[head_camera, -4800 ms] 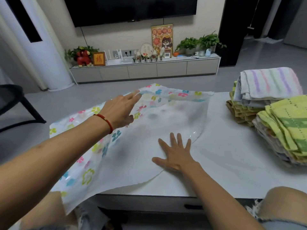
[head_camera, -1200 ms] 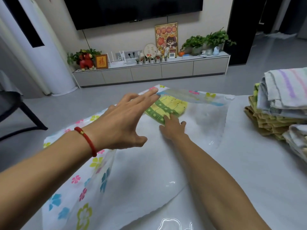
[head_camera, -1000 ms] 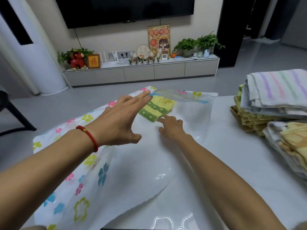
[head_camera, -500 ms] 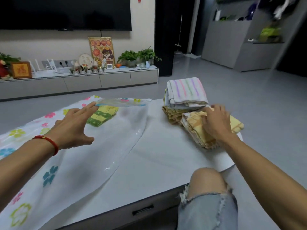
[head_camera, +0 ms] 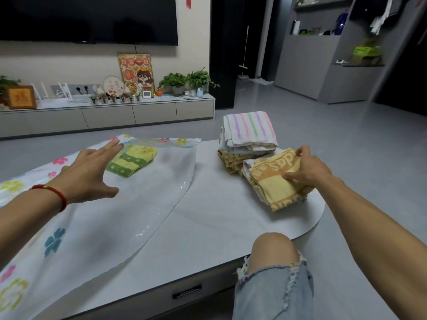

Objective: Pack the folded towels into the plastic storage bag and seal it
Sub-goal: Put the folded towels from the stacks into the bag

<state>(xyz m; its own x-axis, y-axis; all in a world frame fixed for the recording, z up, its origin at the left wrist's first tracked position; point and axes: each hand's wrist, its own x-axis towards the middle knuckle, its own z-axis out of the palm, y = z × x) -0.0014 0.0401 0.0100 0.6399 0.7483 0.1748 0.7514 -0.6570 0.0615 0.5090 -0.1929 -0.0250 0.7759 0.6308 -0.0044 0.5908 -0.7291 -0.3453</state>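
The flower-printed plastic storage bag [head_camera: 129, 204] lies flat over the left half of the white table. One green-and-yellow folded towel [head_camera: 131, 160] shows through it near its far end. My left hand [head_camera: 87, 176] hovers flat over the bag, fingers spread, holding nothing. My right hand [head_camera: 307, 167] grips the top orange-and-yellow folded towel [head_camera: 272, 181] of the near stack at the table's right. A second stack behind it is topped by a white towel with pastel stripes [head_camera: 250, 129].
The white table [head_camera: 217, 218] has a rounded right end and a drawer handle below its front edge. My knee in torn jeans [head_camera: 272, 273] is at the front right. A TV cabinet with plants and frames [head_camera: 111, 112] stands across the grey floor.
The green-and-yellow towel went into the bag. My right hand left the bag, reached right to the near stack and closed on its top orange towel. My left hand stayed over the bag.
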